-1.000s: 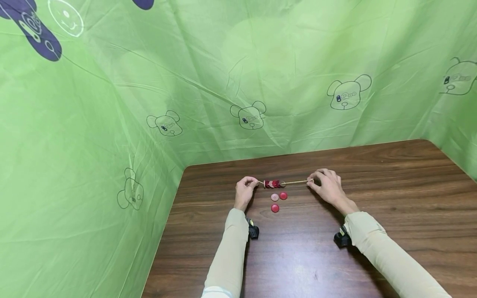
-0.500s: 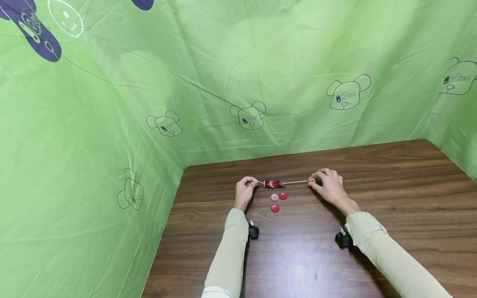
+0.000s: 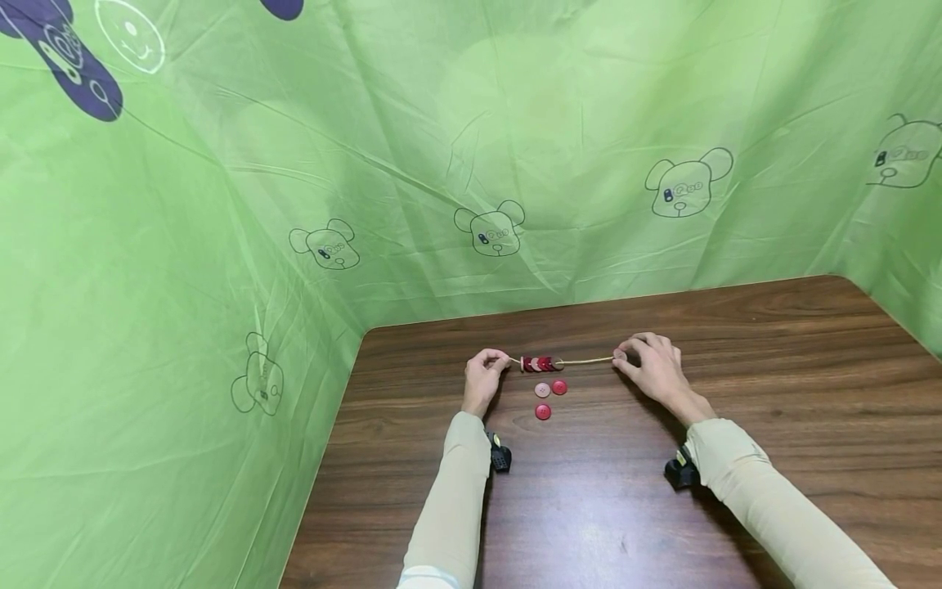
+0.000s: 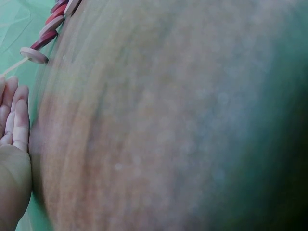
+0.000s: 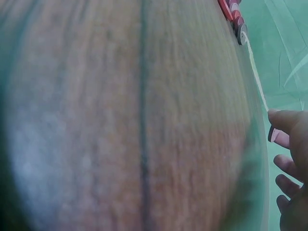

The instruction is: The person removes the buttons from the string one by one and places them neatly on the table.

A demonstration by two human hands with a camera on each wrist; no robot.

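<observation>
A tan cord (image 3: 585, 361) runs between the two hands, strung with a row of red, pink and dark buttons (image 3: 539, 364). My left hand (image 3: 483, 381) pinches the cord just left of this row. In the left wrist view, the palm and fingers of the left hand (image 4: 13, 144) show beside the pale end button (image 4: 34, 55). Thumb and forefinger of my right hand (image 3: 651, 368) pinch a pinkish button (image 3: 620, 355) where the cord's right part ends. The right wrist view shows this button (image 5: 272, 134) edge-on, with the cord (image 5: 257, 77) reaching the fingertips.
Three loose buttons lie on the brown wooden table (image 3: 589, 491) in front of the row: a pale pink one (image 3: 542, 390), a red one (image 3: 559, 387) and another red one (image 3: 543, 412). Green printed cloth (image 3: 574, 245) hangs behind and to the left.
My right hand has shifted slightly to the right, and the pinkish button shows more plainly at its fingertips. The cord's right part bends slightly where it was straight. My left hand stays put.
</observation>
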